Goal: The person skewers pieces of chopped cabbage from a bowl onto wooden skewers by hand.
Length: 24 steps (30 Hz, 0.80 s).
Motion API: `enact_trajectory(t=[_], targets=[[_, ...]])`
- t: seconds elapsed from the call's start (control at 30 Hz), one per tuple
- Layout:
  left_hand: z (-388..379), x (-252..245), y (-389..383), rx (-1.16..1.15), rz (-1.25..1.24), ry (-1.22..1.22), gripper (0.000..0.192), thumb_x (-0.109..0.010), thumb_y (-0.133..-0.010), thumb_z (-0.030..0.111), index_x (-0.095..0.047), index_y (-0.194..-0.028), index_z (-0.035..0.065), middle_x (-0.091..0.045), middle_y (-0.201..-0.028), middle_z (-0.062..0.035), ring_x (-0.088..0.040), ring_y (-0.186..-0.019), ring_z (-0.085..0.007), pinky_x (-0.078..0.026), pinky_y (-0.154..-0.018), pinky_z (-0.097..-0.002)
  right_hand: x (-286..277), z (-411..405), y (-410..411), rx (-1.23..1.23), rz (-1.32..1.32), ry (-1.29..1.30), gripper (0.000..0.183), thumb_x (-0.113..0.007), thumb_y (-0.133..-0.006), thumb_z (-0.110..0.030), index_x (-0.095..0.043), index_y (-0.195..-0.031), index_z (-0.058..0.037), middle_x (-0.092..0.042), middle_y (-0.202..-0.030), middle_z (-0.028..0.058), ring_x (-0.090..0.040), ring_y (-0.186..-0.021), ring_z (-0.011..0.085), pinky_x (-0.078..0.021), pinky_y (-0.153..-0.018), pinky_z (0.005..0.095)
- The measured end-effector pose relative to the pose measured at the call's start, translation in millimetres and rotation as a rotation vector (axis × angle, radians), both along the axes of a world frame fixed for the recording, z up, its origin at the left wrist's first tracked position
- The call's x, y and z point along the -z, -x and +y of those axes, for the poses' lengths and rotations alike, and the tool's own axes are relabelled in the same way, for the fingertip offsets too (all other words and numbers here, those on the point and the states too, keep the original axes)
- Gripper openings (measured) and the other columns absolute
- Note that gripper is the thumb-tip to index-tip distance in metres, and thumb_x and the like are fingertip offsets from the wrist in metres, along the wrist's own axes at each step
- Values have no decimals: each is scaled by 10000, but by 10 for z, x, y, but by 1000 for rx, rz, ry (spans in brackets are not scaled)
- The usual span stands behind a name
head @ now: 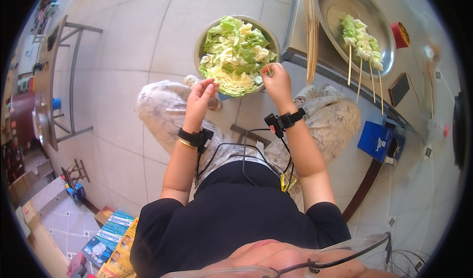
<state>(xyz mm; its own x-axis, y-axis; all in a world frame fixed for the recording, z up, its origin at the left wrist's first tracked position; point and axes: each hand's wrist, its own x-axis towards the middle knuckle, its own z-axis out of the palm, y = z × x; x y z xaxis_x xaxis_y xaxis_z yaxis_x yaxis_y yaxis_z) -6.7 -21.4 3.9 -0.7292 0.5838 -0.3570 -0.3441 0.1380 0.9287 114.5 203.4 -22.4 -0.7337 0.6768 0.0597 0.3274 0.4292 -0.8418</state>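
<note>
A metal bowl (198,45) heaped with torn cabbage leaves (236,41) stands in front of me, between my feet. A cut piece of cabbage (231,82) with tightly packed layers lies at its near side. My left hand (199,97) hovers by the bowl's near left rim, fingers a little apart and nothing visible in them. At the right rim, the thumb and fingers of my right hand (276,80) are pinched together on a thin stick (269,70), mostly hidden by the fingers. Both wrists wear black straps with small devices.
On the table (295,43) at the right, a large metal basin (332,4) holds several cabbage skewers (362,43). Bare wooden sticks (311,37) overhang the table edge. A red container (400,35) stands beyond the basin. A blue box (377,141) is low at the right; black cables (244,145) cross my lap.
</note>
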Motion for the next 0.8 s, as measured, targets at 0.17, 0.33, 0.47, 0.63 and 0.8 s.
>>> enact_trajectory(t=[0.17,0.33,0.47,0.63,0.8], targets=[[123,-4,-23,-45,4,-23,303,-557,-977,171,-559,-1227,-1,-661,-1095,-73,-608,-954,-122,-470,-846,-248,-167,-229,300,-36,66,210,151,-664,-785,-53,-601,-922,-37,-616,-980,121,-614,-779,279,-497,-690,346],[168,-14,-27,-68,-6,-18,280,-562,-974,160,-568,-1205,2,-662,-1083,-69,-611,-949,-122,-473,-840,-250,-179,-404,645,-77,197,60,180,-698,-765,-2,-588,-906,-26,-627,-1063,71,-598,-684,164,-489,-606,280],[188,-49,4,-70,-41,-20,261,-558,-975,149,-576,-1190,3,-661,-1074,-67,-608,-950,-122,-473,-840,-251,-171,-453,822,-120,126,-36,178,-705,-752,-5,-586,-881,-35,-627,-1080,75,-618,-735,213,-500,-624,302],[189,-40,35,-73,-65,-37,250,-555,-976,142,-582,-1182,4,-660,-1066,-65,-604,-963,-117,-471,-840,-250,-34,-456,891,-87,152,-162,164,-703,-766,-23,-585,-879,-43,-647,-1003,87,-630,-786,262,-508,-665,335],[215,-66,37,-83,-77,-40,246,-554,-976,143,-585,-1178,5,-660,-1069,-65,-603,-971,-111,-470,-846,-248,-135,-368,828,20,174,187,153,-689,-835,-106,-583,-918,-32,-643,-896,112,-626,-637,223,-483,-551,341]])
